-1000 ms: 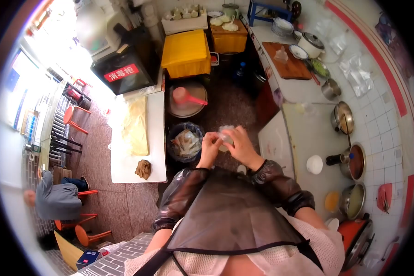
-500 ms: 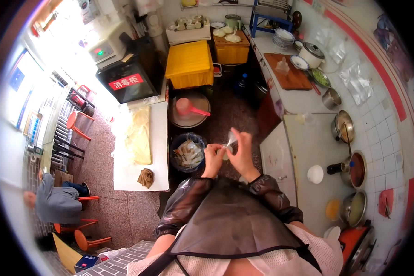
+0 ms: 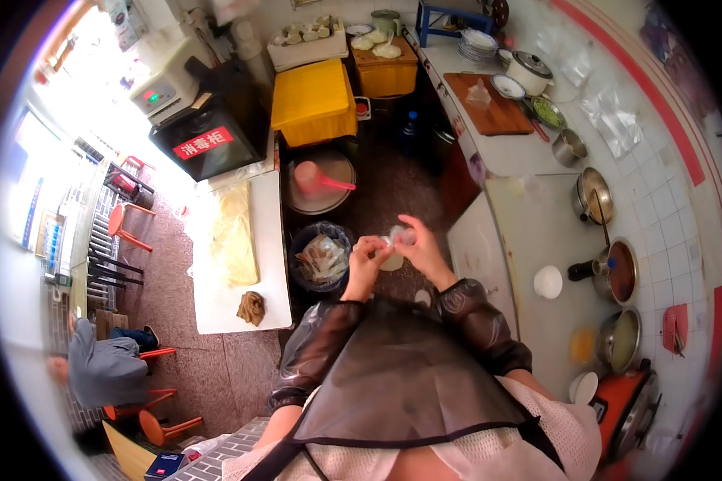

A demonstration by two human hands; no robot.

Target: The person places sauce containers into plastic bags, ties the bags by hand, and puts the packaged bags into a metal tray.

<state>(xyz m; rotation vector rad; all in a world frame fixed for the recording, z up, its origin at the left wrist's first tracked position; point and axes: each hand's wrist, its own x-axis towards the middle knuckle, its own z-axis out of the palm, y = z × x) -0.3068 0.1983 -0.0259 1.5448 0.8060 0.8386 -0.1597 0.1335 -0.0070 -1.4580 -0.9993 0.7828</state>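
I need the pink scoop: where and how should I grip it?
Take the pink scoop by its handle, probably best near the free end, coming from above and the right: the slim handle points right, away from the bulky cup, over the round container top. The right hand is busy with clear plastic and would need freeing first.

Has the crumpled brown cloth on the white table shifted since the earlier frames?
No. The brown cloth lies in the same spot near the lower right corner of the white table; the whole view shifted slightly.
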